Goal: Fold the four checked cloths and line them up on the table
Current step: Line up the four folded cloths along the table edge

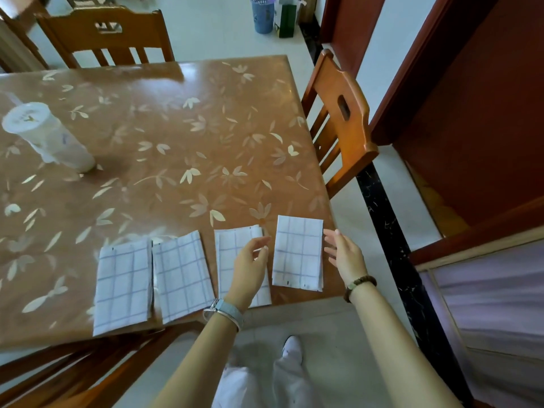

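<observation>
Four folded cloths, white with thin blue-grey checks, lie in one row along the near edge of the desk (176,128), which has a brown cover printed with pale leaves. The first folded cloth (122,285) is the leftmost of the row, and its near end reaches the near edge. The second folded cloth (182,278) lies just beside it, a little turned, with only a narrow gap between them. The third folded cloth (226,254) comes next, partly hidden. The fourth folded cloth (297,251) lies by the near right corner, set slightly farther from the near edge than the others.

The left grip (250,269) is above the third cloth with the fingers loosely curved and holding nothing; I cannot tell if it touches the cloth. A silver watch (226,312) is on this wrist. The right grip (344,254) is just to the right of the fourth cloth, fingers relaxed and apart, holding nothing. A brown bead bracelet (360,285) is on its wrist.

A tall white plastic cup with a lid (47,136) stands near the left edge, well apart from the cloths. One wooden chair (106,33) stands at the far edge and another wooden chair (338,113) at the right edge.
</observation>
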`<action>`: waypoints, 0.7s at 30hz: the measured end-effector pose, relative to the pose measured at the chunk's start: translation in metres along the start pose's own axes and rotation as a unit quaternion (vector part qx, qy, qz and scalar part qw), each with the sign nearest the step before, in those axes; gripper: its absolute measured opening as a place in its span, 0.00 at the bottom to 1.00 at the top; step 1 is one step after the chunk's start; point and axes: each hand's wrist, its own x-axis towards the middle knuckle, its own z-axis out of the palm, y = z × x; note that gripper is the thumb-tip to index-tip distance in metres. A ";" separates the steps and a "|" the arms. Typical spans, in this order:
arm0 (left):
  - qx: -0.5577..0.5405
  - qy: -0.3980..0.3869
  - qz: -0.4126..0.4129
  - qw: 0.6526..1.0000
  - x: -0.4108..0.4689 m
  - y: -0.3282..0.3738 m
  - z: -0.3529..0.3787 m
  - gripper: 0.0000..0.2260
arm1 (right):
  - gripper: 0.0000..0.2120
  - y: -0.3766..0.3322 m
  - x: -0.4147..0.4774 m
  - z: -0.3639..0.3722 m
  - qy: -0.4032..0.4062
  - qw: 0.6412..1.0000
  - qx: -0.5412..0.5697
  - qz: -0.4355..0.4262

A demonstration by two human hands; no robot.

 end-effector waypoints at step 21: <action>0.091 0.042 -0.045 0.994 0.039 -0.011 0.037 0.11 | 0.17 0.027 0.033 -0.001 -0.020 0.996 -0.031 0.084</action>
